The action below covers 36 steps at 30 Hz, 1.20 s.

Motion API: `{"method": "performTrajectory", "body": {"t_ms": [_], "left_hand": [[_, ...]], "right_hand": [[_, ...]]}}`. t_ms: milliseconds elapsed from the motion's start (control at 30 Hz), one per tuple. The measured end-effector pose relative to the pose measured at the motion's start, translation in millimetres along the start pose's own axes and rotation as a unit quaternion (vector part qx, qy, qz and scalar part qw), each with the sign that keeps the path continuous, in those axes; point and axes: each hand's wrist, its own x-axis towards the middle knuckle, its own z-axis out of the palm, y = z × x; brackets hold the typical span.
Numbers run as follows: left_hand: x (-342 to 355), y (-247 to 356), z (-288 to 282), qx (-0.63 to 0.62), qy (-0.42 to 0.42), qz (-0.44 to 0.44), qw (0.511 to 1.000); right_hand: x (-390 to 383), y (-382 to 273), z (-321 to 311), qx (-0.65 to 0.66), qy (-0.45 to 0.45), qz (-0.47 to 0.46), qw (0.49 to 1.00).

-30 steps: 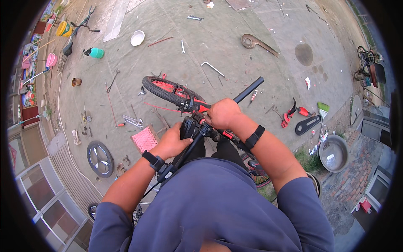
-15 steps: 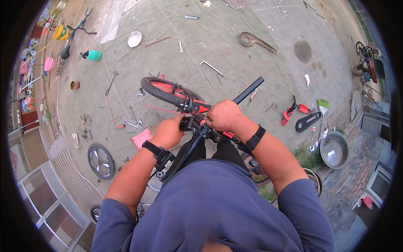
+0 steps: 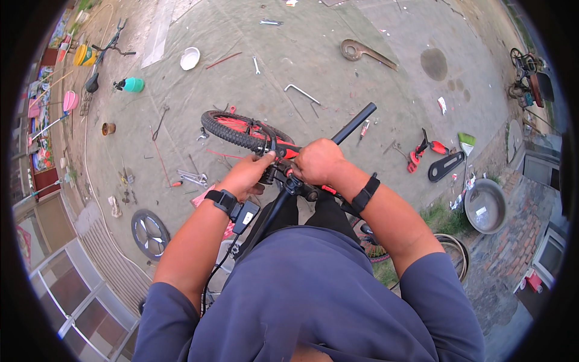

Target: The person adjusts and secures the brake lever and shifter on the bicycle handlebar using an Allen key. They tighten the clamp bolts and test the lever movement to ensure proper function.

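A bicycle stands between my legs, its knobby front wheel (image 3: pixel 236 131) with a red rim turned to the far left. The bare black handlebar (image 3: pixel 357 122) runs slantwise from near left to far right through the stem (image 3: pixel 293 184). My left hand (image 3: pixel 246 175) is left of the stem, thumb against the fork top and fingers curled around a black part (image 3: pixel 267 177) whose kind I cannot make out. Closed beside the stem and a red part of the front end, my right hand (image 3: pixel 319 161) has its fingertips turned under; what they grip is hidden.
Wrenches (image 3: pixel 193 177), a hex key (image 3: pixel 301 93) and a white bowl (image 3: pixel 190 58) lie on the ground ahead. A black chain guard (image 3: pixel 446 166), a broom (image 3: pixel 465 143) and a metal basin (image 3: pixel 485 206) are at the right. At the left lies a dark wheel-like disc (image 3: pixel 150 234).
My left hand has shifted slightly up and right, its thumb now reaching onto the fork top, and its wrist has turned. The right hand stays at the stem.
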Motion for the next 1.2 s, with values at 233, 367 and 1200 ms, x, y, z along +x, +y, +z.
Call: {"method": "performTrajectory", "body": {"t_ms": [233,367,1200], "left_hand": [[18.4,-4.9,7.8,0.085,0.014,0.132,0.988],[-3.5,18.2,10.6,0.259,-0.019,0.231,0.938],[-15.0,32.8,4.7,0.384,-0.104,0.293,0.869]], "right_hand": [[0.0,1.5,6.0,-0.004,0.020,-0.018,1.000],[-0.3,0.2,0.1,-0.007,-0.003,-0.011,1.000],[-20.8,62.7,7.1,0.010,0.242,0.010,0.970]]}}
